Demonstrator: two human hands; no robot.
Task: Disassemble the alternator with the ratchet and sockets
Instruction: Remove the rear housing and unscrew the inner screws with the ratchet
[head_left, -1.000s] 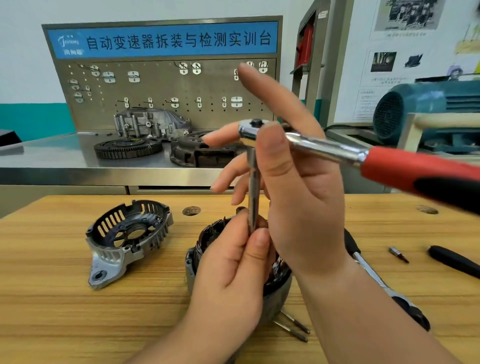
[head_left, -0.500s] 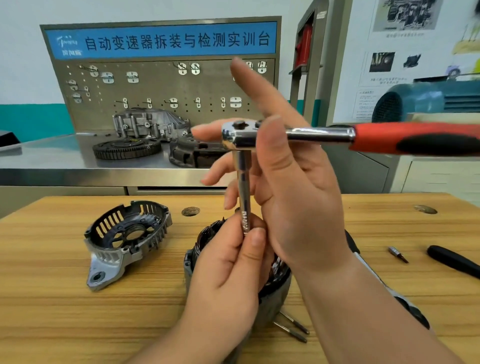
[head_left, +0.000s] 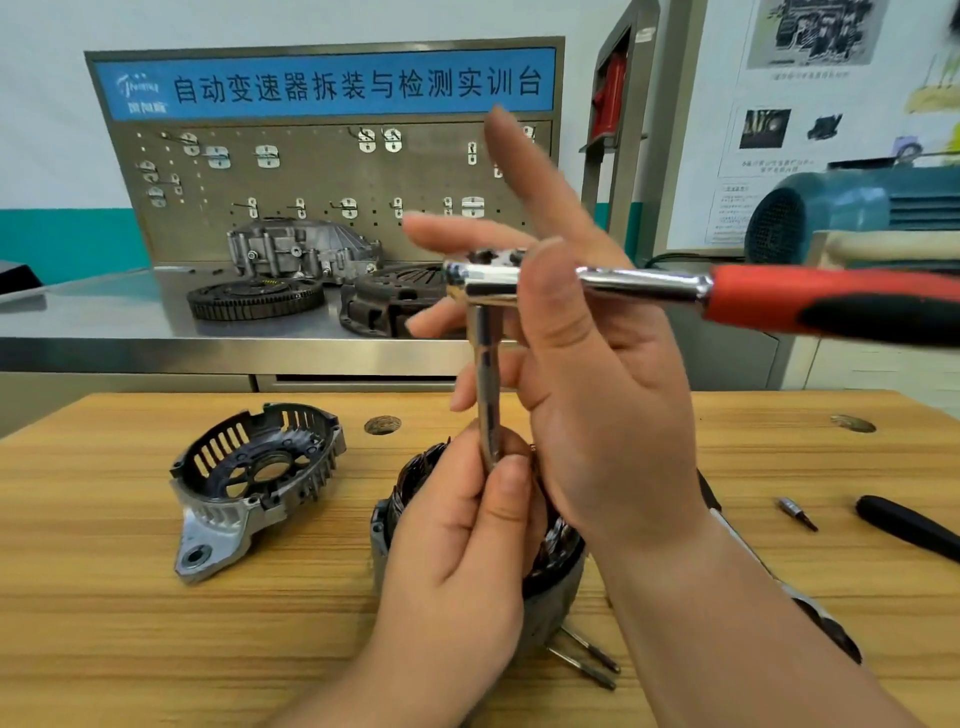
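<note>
My right hand (head_left: 597, 389) holds the head of a chrome ratchet (head_left: 644, 283), with the thumb across the head and the other fingers spread behind it. Its red and black handle (head_left: 831, 306) runs off to the right, nearly level. A chrome extension bar (head_left: 485, 374) hangs straight down from the head. My left hand (head_left: 467, 535) pinches the bar's lower end just above the alternator body (head_left: 410, 483), which stands on the wooden table and is mostly hidden by both hands. The removed end cover (head_left: 254, 478) lies to its left.
Two long bolts (head_left: 587, 660) lie in front of the alternator body. A small bit (head_left: 797, 514) and a black handle (head_left: 909, 530) lie at the right. Another tool (head_left: 826, 629) lies under my right forearm. A steel bench (head_left: 104, 322) with a gear ring (head_left: 254, 299) stands behind.
The ratchet handle has swung from slanting down to the right to nearly level, and the head has shifted slightly left. My left hand stays on the bar.
</note>
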